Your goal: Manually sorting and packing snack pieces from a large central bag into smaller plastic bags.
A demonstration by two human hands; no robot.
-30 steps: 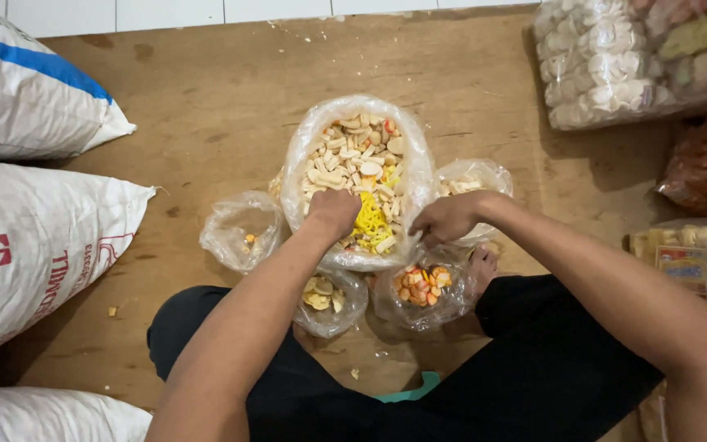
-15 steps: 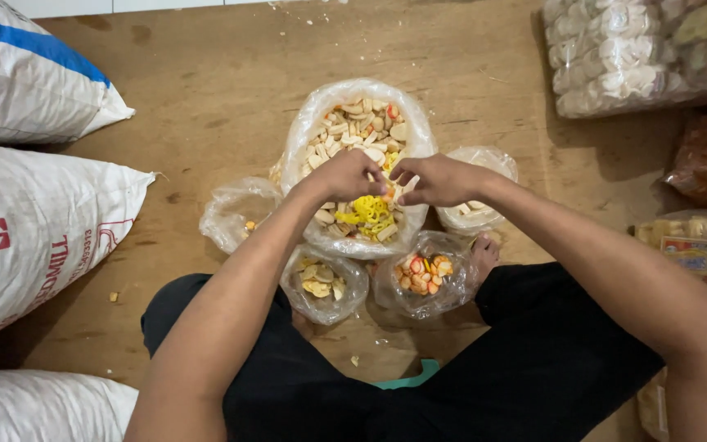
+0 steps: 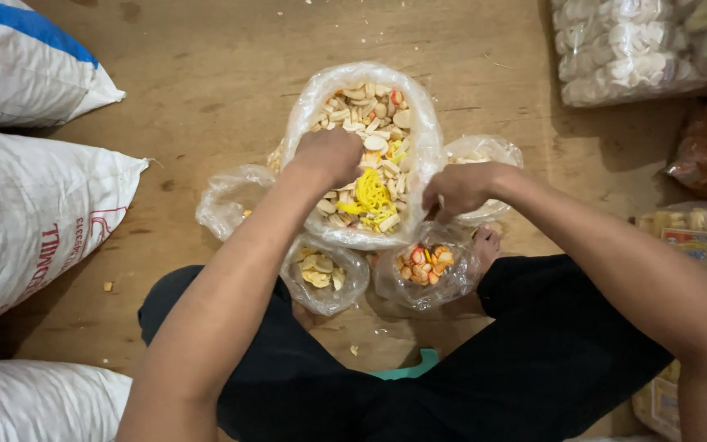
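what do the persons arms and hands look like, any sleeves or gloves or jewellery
Both arms are bare along their whole visible length, with no sleeves in view. The left hand and right hand wear no gloves, and no rings, watch or bracelets show at the wrists. Below the arms, black clothing covers the legs.

A large bag of mixed crackers (image 3: 362, 155) sits mid-floor (image 3: 206, 90), with small bags around it: one left (image 3: 227, 200), one right (image 3: 484, 155), two near (image 3: 325, 278) (image 3: 427, 270). Sacks (image 3: 34, 213) lie along the left; packed snack bags (image 3: 632, 49) are stacked far right. The left hand (image 3: 329, 155) is in the large bag, the right hand (image 3: 460, 188) at its right edge.
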